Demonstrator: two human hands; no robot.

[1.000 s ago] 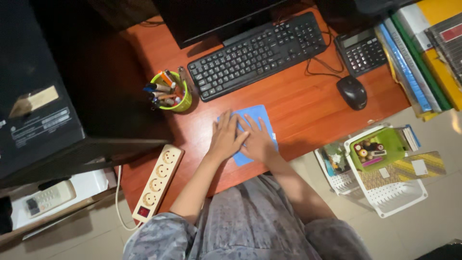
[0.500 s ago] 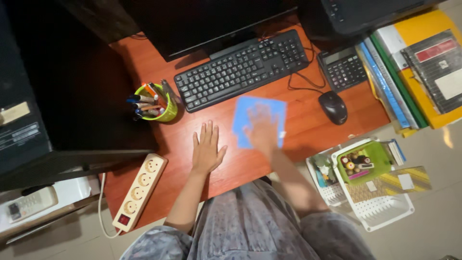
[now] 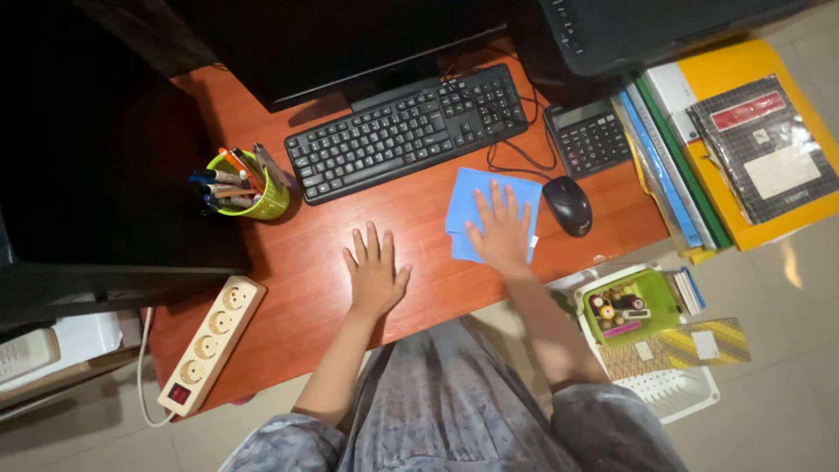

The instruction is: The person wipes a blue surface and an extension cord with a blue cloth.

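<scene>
Blue cleaning cloth flat on red-brown wooden desk, pinned under right hand, fingers spread and pressed flat on top, nothing gripped. Cloth edge past fingertips close to black keyboard; black mouse just beside little-finger side; calculator beyond mouse. Left hand palm down on bare wood, fingers slightly apart, well clear of cloth, touching only desk. Green pen cup off to left of left fingertips; white power strip near desk corner, behind left wrist level. Versus half a second ago: cloth and right hand in much the same spot by keyboard, left hand still resting flat apart from cloth; a full second ago both hands together on cloth, now separated. Stacked folders far right; green box in white basket below right forearm.
</scene>
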